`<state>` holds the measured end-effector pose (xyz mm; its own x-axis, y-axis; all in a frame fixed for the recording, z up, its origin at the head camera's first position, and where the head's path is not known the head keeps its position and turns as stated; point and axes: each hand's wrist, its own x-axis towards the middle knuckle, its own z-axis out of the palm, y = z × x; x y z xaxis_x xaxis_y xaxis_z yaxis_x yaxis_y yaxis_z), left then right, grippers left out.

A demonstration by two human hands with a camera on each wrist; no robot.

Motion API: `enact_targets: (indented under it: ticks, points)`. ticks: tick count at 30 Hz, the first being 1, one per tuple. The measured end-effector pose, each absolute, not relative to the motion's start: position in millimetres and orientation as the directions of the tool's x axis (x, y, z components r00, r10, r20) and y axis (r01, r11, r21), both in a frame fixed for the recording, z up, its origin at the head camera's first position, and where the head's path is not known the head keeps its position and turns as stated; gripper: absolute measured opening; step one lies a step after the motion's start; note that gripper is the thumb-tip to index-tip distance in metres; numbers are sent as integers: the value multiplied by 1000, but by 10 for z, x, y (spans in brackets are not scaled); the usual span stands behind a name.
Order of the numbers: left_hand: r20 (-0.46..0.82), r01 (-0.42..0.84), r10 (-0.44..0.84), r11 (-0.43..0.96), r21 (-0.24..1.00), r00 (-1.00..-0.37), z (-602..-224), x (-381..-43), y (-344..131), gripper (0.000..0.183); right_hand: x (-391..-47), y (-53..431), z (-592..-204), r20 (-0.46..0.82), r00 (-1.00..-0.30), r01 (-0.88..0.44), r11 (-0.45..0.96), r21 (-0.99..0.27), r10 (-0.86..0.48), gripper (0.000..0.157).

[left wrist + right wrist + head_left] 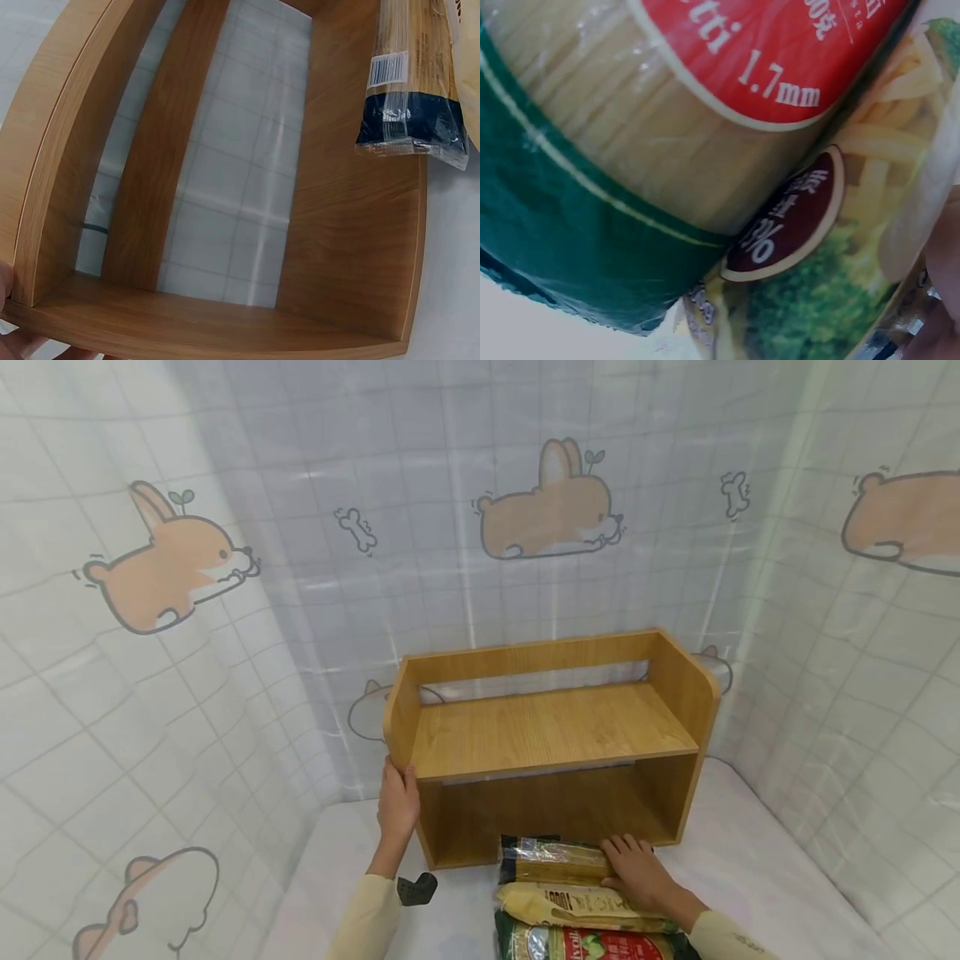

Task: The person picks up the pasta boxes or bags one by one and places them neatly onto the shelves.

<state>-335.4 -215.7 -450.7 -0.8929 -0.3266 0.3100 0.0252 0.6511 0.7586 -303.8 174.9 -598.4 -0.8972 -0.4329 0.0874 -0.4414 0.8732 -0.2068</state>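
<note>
My left hand (397,806) grips the left side panel of a wooden two-tier shelf (555,727), thumb at the front edge and fingers round the outer side. In the left wrist view only its fingertips (75,352) show at the bottom edge. My right hand (640,870) holds the right end of a clear packet of spaghetti (558,862) with dark blue ends, which overlaps the front edge of the shelf's lower board. Just nearer lie a yellow pasta packet (570,900) and a green-and-red spaghetti packet (600,943), side by side.
A black angular piece (417,889) shows beside the left sleeve. The shelf stands on a white surface (330,860) against a hanging sheet (420,593) printed with cartoon dogs, which encloses the back and both sides.
</note>
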Motion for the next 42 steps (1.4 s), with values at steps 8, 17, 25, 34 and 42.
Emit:
enact_targets:
  ticks: [8, 17, 25, 34, 42]
  points:
    - [322, 37, -320, 655, 755, -891, -4524, -3349, -2163, 58, -3015, 1770, -6023, 126, -871, -489, 864, -121, -475, 44]
    - [315, 29, -324, 654, 756, -892, -4527, -3355, -2167, 57, -3002, 1802, -6045, 217, -793, -566, 820, 87, -570, 45]
    - [327, 29, -327, 666, 745, -887, -4537, -3340, -2162, 57, -2976, 1839, -6101, 365, -677, -604, 766, 221, -640, 44]
    - [334, 33, -322, 675, 738, -886, -4527, -3341, -2141, 56, -2977, 1824, -6001, 448, -655, -529, 793, 303, -608, 63]
    - [335, 39, -321, 669, 742, -886, -4539, -3351, -2143, 56, -2953, 1787, -5917, 553, -613, -508, 818, 270, -564, 53]
